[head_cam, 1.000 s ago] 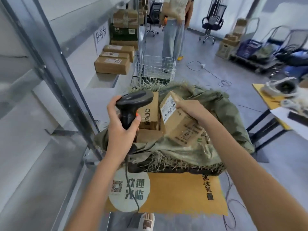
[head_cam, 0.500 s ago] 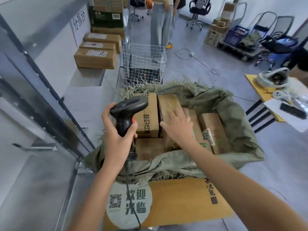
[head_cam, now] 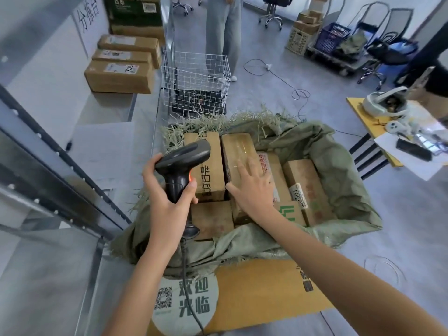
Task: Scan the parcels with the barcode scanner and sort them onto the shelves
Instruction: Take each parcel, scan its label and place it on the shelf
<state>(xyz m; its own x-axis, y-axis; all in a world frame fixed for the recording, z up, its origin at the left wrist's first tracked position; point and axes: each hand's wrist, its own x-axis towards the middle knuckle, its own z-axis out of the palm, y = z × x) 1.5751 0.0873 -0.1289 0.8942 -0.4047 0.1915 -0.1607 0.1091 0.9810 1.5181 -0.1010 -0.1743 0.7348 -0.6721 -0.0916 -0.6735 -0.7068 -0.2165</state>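
My left hand (head_cam: 167,202) grips the handle of a black corded barcode scanner (head_cam: 183,158), held upright over the left side of an open green woven sack (head_cam: 339,190). Several brown cardboard parcels lie packed inside the sack. My right hand (head_cam: 252,190) lies flat, fingers spread, on top of a long taped parcel (head_cam: 238,151) in the middle. A parcel with black printed characters (head_cam: 209,175) sits just left of it, behind the scanner. Three sorted parcels (head_cam: 121,76) rest on the metal shelf (head_cam: 101,110) at the upper left.
A white wire basket (head_cam: 196,78) stands on the floor beyond the sack. A person's legs (head_cam: 224,32) are behind it. A yellow table (head_cam: 371,132) with a headset and controllers is at the right. An orange doormat (head_cam: 261,292) lies under the sack. Carts and chairs fill the far right.
One second ago my right hand held a parcel tilted up before the scanner. That parcel now lies back in the sack, and my right hand rests flat on it. The camera tilted down.
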